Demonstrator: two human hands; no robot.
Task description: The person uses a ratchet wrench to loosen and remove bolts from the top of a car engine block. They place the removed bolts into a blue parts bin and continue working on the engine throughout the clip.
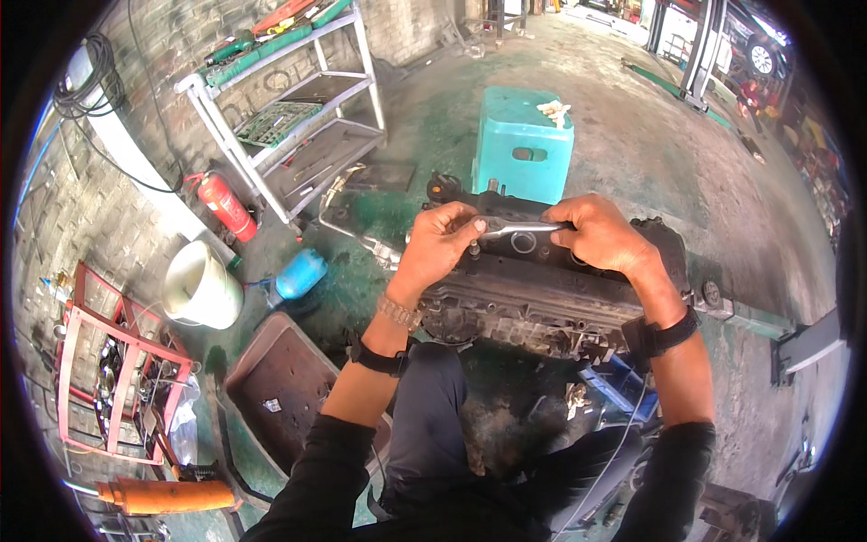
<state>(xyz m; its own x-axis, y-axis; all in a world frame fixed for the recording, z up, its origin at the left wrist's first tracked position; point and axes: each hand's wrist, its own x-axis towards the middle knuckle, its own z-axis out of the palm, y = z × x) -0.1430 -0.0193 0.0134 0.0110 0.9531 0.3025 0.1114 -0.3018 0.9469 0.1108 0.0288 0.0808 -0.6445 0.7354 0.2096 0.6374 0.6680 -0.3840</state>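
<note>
A slim silver wrench [524,228] lies level between my two hands, above a dark, greasy engine [551,287]. My left hand [436,242] pinches its left end between thumb and fingers. At the other end, my right hand [603,233] is closed round the wrench with thumb and curled fingers. The hands partly cover both ends of the tool. Just under the wrench, a round opening shows in the engine's top cover. The engine lies across in front of my knees.
A teal plastic stool [506,135] with crumpled gloves [554,112] stands beyond the engine. At left are a tool shelf [312,113], a red fire extinguisher [226,208], a white bucket [203,285], a blue bottle [301,274], a brown tray [280,397] and a red metal frame [126,379].
</note>
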